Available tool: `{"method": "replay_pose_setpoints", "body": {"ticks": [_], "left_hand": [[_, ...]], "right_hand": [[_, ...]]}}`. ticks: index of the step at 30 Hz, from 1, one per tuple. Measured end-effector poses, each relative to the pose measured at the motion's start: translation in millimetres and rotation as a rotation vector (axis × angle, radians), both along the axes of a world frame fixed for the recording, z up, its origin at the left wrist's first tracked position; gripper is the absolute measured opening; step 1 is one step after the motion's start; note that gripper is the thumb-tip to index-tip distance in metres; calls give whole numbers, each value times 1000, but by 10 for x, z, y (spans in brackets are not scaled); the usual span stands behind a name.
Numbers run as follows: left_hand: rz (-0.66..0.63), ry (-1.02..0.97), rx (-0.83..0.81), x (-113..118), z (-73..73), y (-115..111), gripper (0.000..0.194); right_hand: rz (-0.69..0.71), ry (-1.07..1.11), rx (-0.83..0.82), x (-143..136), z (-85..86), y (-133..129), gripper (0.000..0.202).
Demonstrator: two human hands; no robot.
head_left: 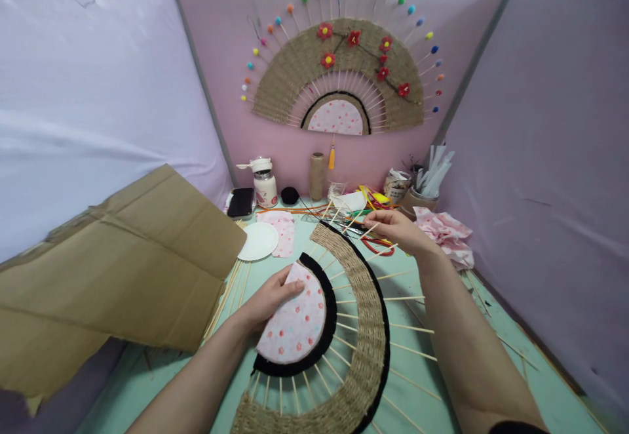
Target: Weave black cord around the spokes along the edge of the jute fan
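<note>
Nearest the camera, two bare forearms [457, 316] frame a woven fan [368, 303] held over the table [122, 401]. The left hand [275, 293] clamps its floral half-disc [295, 322], thumb on top; the right hand [396, 229] has fingertips close together near the outer sticks [405, 298], though whether they pinch anything I cannot tell. It should be light, the half-disc firmest to hold, the thin sticks easily snapped. Beyond stands a brown roll [317, 177]
</note>
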State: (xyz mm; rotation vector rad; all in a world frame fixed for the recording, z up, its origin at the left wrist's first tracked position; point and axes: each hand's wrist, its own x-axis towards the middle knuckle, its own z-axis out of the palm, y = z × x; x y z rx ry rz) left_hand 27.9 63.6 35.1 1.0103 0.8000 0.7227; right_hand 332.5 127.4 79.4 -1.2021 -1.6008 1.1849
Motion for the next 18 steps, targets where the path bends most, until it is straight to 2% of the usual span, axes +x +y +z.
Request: {"method": "replay_pose_setpoints", "body": {"ticks": [11,18], "left_hand": [[-22,37,-25,14,-82,9,36],[26,24,-44,18,-33,0,38]], "right_hand": [[-264,99,159,1,37,55,34],[-215,150,207,-47,53,26,32]]}}
